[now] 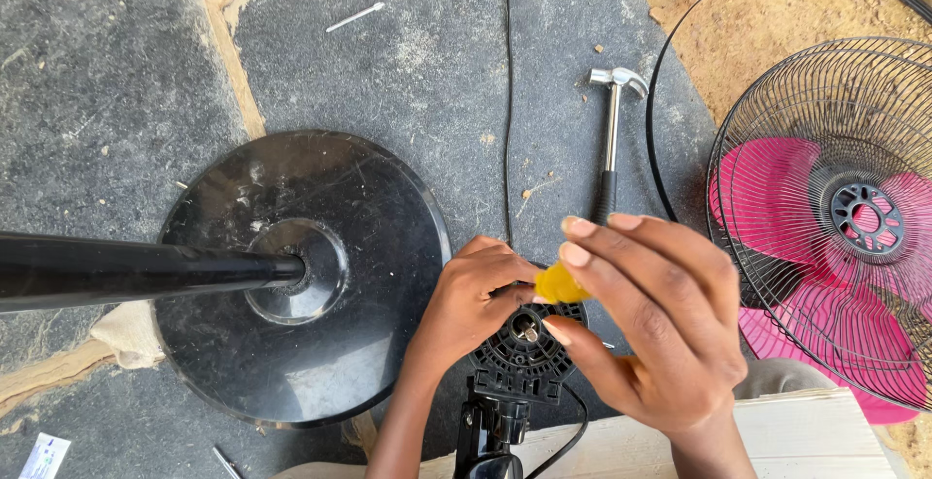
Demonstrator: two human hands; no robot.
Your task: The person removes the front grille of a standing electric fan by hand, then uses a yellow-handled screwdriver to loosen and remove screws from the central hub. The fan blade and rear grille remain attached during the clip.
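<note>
My right hand (652, 314) pinches a small yellow piece (560, 285) between thumb and fingertips, just above the black fan motor housing (524, 353) with its metal shaft (528, 326). My left hand (470, 302) is curled against the top left of the housing, fingers closed by the yellow piece; what it grips is hidden. The motor housing sits on a black neck (492, 430) at the bottom centre.
A round black fan base (369, 246) with its black pole (116, 270) lies at left. A hammer (612, 139) and a black cable (507, 100) lie on the grey ground. A wire fan guard (777, 149) over pink blades (767, 188) rests at right. A pale board (806, 435) is at bottom right.
</note>
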